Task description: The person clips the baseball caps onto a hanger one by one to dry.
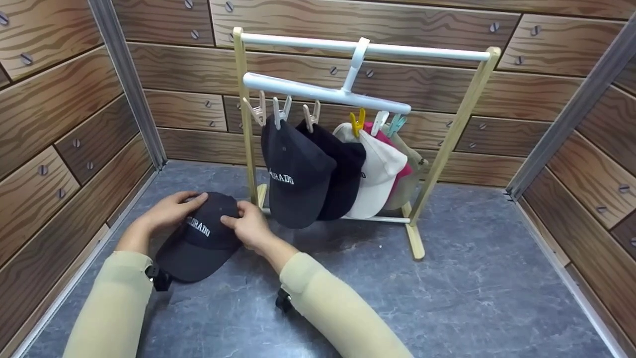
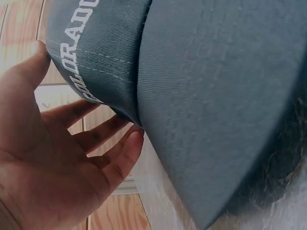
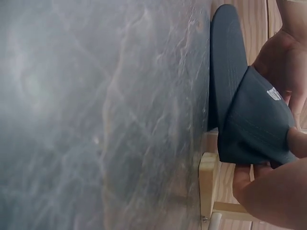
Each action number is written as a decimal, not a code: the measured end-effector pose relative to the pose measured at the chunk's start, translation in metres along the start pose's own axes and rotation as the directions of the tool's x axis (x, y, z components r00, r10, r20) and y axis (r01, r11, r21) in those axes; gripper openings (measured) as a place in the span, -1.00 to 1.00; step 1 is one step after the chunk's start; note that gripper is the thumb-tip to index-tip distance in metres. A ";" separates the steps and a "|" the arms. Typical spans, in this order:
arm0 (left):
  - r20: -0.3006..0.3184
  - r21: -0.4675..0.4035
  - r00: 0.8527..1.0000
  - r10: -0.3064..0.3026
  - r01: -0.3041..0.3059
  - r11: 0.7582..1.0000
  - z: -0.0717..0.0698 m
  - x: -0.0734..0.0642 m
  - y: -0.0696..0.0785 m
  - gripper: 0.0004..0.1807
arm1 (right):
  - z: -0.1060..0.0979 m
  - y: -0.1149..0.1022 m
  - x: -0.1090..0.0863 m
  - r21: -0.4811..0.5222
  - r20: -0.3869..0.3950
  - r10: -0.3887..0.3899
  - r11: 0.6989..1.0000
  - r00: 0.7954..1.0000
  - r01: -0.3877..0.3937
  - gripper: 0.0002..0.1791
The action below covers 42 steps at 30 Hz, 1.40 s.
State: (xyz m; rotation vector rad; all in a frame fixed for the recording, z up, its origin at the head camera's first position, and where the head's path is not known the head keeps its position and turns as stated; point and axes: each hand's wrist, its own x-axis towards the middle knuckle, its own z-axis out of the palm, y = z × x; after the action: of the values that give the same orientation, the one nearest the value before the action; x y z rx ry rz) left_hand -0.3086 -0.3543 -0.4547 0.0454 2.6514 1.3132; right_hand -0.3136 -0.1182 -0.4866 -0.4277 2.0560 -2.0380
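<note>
Between both hands is a dark baseball cap (image 1: 198, 248) with white COLORADO lettering, brim toward me, just left of the rack. My left hand (image 1: 171, 211) holds the crown's left side; in the left wrist view the thumb lies against the crown and the fingers (image 2: 91, 139) go behind its edge. My right hand (image 1: 251, 226) pinches the crown's right side, thumb on the outside and fingers partly hidden beneath. In the right wrist view the brim (image 3: 228, 52) is close to the grey tabletop; whether it touches is unclear.
A wooden rack (image 1: 467, 109) with white bars carries a tilted white hanger (image 1: 318, 92). Several clipped caps hang from it, including a dark COLORADO cap (image 1: 298, 164), a black cap (image 1: 343, 174) and a white cap (image 1: 382, 159). Wood-patterned walls (image 1: 59, 139) enclose the grey tabletop (image 1: 472, 288).
</note>
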 end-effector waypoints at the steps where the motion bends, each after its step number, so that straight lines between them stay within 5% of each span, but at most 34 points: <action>1: -0.011 0.015 1.000 0.008 -0.008 1.000 0.000 0.000 0.000 0.10 | 0.000 -0.001 -0.001 0.000 0.001 -0.013 1.000 1.000 0.013 -0.77; 15: -0.162 -0.196 0.981 0.102 -0.133 0.971 0.000 0.003 -0.007 -0.08 | -0.001 -0.017 -0.013 -0.194 0.030 -0.216 0.957 0.976 0.218 -0.68; 24: -0.283 -0.150 0.943 0.175 -0.224 0.963 0.001 0.000 -0.004 -0.40 | -0.007 -0.030 -0.020 -0.270 0.017 -0.297 0.918 0.955 0.290 -0.73; 42: -0.341 -0.312 0.897 0.283 -0.392 0.865 0.011 -0.011 0.024 -0.68 | -0.019 -0.050 -0.033 -0.357 0.010 -0.424 0.844 0.905 0.400 -0.75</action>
State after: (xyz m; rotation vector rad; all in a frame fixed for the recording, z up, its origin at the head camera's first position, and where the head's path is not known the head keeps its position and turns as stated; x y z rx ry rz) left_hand -0.2968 -0.3324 -0.4404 0.3114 2.6451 2.0713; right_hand -0.2868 -0.0884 -0.4382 -0.9525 2.5669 -1.9020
